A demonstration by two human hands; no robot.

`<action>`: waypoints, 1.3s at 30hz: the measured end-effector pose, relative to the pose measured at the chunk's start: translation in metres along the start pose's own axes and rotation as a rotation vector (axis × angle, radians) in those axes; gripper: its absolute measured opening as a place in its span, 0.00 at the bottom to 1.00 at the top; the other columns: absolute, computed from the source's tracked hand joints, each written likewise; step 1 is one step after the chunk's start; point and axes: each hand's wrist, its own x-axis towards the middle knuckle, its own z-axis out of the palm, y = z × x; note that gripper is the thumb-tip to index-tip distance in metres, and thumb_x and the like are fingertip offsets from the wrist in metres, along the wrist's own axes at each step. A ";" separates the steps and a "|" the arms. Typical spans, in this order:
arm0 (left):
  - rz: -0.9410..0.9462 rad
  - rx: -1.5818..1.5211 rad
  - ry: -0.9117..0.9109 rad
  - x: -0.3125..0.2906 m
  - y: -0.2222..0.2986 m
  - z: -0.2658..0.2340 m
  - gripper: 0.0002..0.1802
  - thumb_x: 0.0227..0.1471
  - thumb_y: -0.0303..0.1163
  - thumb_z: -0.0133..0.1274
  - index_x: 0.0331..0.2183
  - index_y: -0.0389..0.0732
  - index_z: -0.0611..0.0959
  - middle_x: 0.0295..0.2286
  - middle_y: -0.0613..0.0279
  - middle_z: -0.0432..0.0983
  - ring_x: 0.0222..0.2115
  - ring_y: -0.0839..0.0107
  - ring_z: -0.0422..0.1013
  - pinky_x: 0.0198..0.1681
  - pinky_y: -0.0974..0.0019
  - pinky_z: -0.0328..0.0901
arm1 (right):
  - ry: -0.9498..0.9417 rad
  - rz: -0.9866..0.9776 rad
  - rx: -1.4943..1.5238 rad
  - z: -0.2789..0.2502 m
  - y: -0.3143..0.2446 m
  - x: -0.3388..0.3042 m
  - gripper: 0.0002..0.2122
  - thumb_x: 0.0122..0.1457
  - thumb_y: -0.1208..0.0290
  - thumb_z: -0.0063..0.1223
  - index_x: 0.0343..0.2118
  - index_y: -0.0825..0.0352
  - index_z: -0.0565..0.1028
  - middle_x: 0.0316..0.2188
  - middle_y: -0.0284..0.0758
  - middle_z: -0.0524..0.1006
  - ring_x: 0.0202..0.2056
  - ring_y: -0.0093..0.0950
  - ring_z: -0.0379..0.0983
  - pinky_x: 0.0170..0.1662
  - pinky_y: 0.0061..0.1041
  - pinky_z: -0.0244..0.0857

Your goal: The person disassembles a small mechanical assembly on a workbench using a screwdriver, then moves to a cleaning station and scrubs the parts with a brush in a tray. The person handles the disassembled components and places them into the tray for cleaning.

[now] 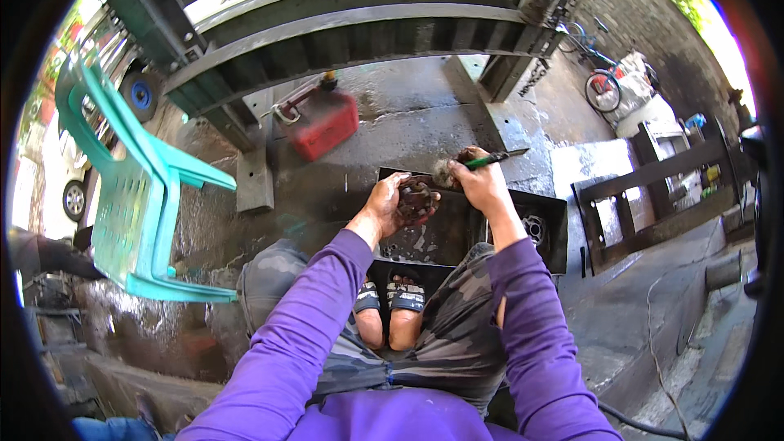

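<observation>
My left hand (384,202) is closed around a dark, greasy, round metal part (417,201) with a lumpy outline; its exact kind I cannot make out. A brush with a green handle (487,161) is gripped in my right hand (482,184). Its pale, worn bristles (442,172) point left, close to the metal part. Both hands are over a black metal tray (557,255) on the floor in front of my feet. Another round metal part (532,227) lies at the tray's right end. Dark grime covers my fingers.
Stacked green plastic chairs (131,212) stand at left. Beyond the tray sits a red fuel can (327,124) under a heavy steel press frame (351,28). A dark metal frame (653,196) is at right, with a bicycle (603,90) behind it. The floor looks wet.
</observation>
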 end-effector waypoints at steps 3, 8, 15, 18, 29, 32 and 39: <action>-0.048 -0.028 -0.085 0.000 -0.001 -0.001 0.26 0.63 0.46 0.35 0.46 0.47 0.85 0.36 0.56 0.86 0.29 0.65 0.77 0.34 0.58 0.68 | -0.213 -0.099 0.054 0.005 0.003 0.003 0.09 0.60 0.69 0.66 0.34 0.71 0.80 0.27 0.37 0.83 0.30 0.27 0.77 0.36 0.32 0.72; 0.011 0.074 -0.080 0.012 -0.008 -0.006 0.24 0.68 0.50 0.35 0.45 0.49 0.83 0.34 0.60 0.85 0.29 0.67 0.77 0.32 0.59 0.69 | -0.079 0.100 0.349 0.011 0.004 0.006 0.11 0.59 0.68 0.66 0.35 0.73 0.80 0.30 0.41 0.84 0.31 0.34 0.80 0.37 0.35 0.73; 0.082 0.190 0.052 0.025 -0.024 -0.012 0.21 0.70 0.49 0.38 0.45 0.49 0.82 0.33 0.63 0.84 0.28 0.73 0.76 0.28 0.66 0.67 | -0.173 0.012 0.148 0.013 -0.013 0.000 0.10 0.60 0.67 0.64 0.33 0.70 0.81 0.28 0.38 0.84 0.30 0.25 0.77 0.38 0.34 0.73; 0.333 0.353 0.195 0.042 -0.038 -0.017 0.22 0.69 0.52 0.39 0.45 0.49 0.82 0.34 0.67 0.80 0.32 0.73 0.74 0.34 0.64 0.66 | -0.266 0.088 0.046 0.016 -0.019 -0.003 0.10 0.59 0.68 0.64 0.32 0.72 0.80 0.27 0.39 0.83 0.30 0.27 0.77 0.38 0.33 0.73; 0.320 0.301 0.112 0.061 -0.044 -0.042 0.31 0.70 0.50 0.38 0.57 0.35 0.79 0.47 0.53 0.80 0.46 0.67 0.73 0.53 0.62 0.66 | -0.258 0.089 0.159 0.017 -0.017 0.002 0.15 0.59 0.64 0.66 0.33 0.75 0.79 0.26 0.41 0.81 0.28 0.25 0.75 0.35 0.33 0.73; 0.331 0.560 0.183 0.057 -0.043 -0.040 0.26 0.70 0.51 0.39 0.54 0.44 0.80 0.40 0.64 0.80 0.38 0.72 0.74 0.42 0.64 0.68 | -0.173 0.063 0.031 0.024 -0.012 0.000 0.15 0.59 0.65 0.65 0.33 0.75 0.78 0.25 0.43 0.80 0.27 0.27 0.73 0.34 0.35 0.70; 0.303 0.354 0.113 0.043 -0.035 -0.031 0.27 0.71 0.51 0.35 0.49 0.44 0.81 0.35 0.62 0.82 0.34 0.71 0.77 0.38 0.62 0.70 | 0.092 -0.012 -0.415 0.019 -0.014 0.003 0.13 0.56 0.66 0.67 0.36 0.73 0.80 0.27 0.48 0.82 0.31 0.33 0.82 0.38 0.35 0.73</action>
